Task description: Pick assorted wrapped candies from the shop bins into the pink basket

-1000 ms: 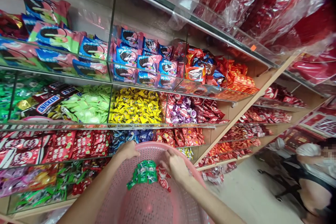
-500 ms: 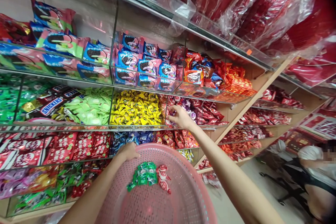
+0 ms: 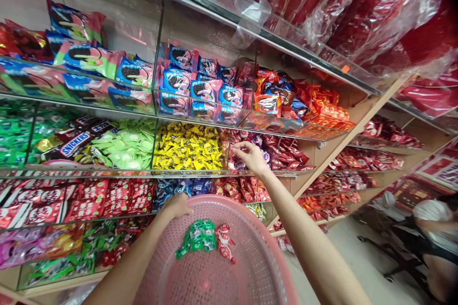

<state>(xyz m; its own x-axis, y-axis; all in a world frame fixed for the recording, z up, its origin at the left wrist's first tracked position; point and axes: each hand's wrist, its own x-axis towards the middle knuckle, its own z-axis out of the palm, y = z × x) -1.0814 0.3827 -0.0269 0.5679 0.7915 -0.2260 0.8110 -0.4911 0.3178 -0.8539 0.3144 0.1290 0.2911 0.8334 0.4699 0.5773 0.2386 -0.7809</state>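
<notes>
Right hand [image 3: 252,158] down in the shelf bin [image 3: 282,159], fingers [image 3: 239,146] part-spread on purple-and-white wrapped sweets [image 3: 266,155] beneath them, any grip unclear; left-hand [image 3: 176,206] fingers [image 3: 184,212] curled over the pink plastic basket [image 3: 229,202] rim, green packets [image 3: 196,236] and red-and-white sweets [image 3: 225,243] lying inside, below and right of those fingers.

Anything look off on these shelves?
A loose flap of clear plastic wrap hangs over the front edge of the upper shelf, above the sandwich-cookie packets. It seems to have come free from the red bagged goods, though I can't tell if it's torn. Nothing else stands out.
</notes>
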